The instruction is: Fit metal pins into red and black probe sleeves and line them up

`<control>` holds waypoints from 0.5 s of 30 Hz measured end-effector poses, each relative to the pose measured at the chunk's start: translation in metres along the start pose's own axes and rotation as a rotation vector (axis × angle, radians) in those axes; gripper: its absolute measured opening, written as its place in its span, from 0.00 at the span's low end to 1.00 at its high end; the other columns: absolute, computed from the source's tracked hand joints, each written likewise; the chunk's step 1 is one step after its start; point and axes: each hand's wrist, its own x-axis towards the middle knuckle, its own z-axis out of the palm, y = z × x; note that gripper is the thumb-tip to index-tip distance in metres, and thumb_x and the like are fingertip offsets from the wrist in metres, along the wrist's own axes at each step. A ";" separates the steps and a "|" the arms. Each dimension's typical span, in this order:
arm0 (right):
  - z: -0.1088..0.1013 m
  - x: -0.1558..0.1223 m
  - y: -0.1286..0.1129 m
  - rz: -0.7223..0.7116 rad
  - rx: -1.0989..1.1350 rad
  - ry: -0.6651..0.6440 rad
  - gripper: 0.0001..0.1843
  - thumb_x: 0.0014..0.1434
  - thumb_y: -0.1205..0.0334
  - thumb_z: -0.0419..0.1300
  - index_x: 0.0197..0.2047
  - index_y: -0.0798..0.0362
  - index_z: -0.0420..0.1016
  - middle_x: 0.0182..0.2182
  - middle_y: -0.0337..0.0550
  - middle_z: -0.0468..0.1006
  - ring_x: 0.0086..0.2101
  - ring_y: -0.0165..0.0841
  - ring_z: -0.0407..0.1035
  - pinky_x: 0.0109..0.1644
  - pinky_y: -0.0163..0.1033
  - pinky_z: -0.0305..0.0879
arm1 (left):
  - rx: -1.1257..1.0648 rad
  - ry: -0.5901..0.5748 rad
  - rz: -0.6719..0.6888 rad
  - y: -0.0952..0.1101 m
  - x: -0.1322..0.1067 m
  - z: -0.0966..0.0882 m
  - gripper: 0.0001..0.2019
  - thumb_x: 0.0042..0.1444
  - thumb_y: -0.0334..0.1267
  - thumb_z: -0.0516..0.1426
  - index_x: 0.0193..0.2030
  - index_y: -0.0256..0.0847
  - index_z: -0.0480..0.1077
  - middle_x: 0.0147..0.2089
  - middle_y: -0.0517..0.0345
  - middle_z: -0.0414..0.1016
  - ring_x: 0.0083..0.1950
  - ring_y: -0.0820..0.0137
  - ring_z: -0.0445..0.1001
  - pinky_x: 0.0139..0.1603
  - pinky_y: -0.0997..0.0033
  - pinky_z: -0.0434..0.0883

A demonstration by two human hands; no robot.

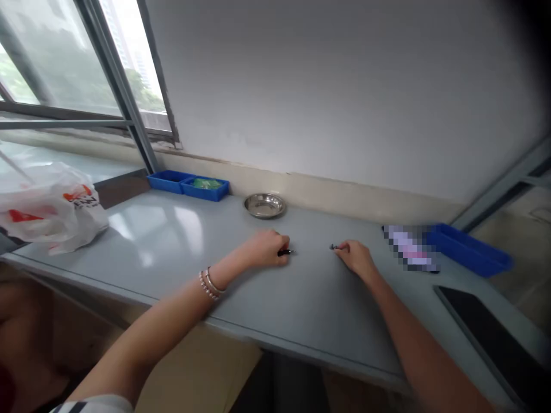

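Note:
My left hand (266,249) rests on the grey table (181,252), fingers curled round a small dark tool (286,252) with a red mark; only its tip sticks out to the right. A bracelet sits on that wrist. My right hand (356,256) lies a short way to the right, its fingertips pinched on a tiny dark part (333,247) that touches the tabletop. The two hands are apart, with bare table between them.
A steel dish (264,205) stands behind the hands near the wall. Two blue trays (187,184) sit at the back left, one with green contents. A blue tray (469,250) is at right, a plastic bag (47,212) at left, a dark panel (491,338) at the front right.

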 end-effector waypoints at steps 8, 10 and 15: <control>-0.021 -0.001 -0.002 0.060 0.074 0.022 0.05 0.46 0.61 0.61 0.21 0.50 0.73 0.21 0.43 0.77 0.27 0.38 0.73 0.31 0.39 0.64 | -0.116 0.231 -0.269 -0.050 0.007 -0.004 0.08 0.55 0.38 0.54 0.39 0.40 0.71 0.38 0.52 0.77 0.38 0.64 0.74 0.36 0.69 0.67; -0.026 -0.002 -0.006 0.069 0.094 0.028 0.05 0.47 0.61 0.60 0.23 0.51 0.74 0.21 0.43 0.78 0.27 0.38 0.73 0.33 0.39 0.65 | -0.125 0.232 -0.329 -0.067 0.011 0.004 0.08 0.56 0.37 0.53 0.40 0.39 0.71 0.39 0.51 0.77 0.40 0.63 0.74 0.38 0.67 0.68; -0.026 -0.006 -0.017 0.045 0.186 0.027 0.05 0.47 0.60 0.60 0.25 0.52 0.74 0.22 0.43 0.77 0.27 0.37 0.73 0.35 0.39 0.65 | -0.163 0.142 -0.266 -0.081 0.021 0.030 0.08 0.57 0.36 0.53 0.39 0.39 0.73 0.37 0.51 0.77 0.39 0.65 0.74 0.41 0.67 0.70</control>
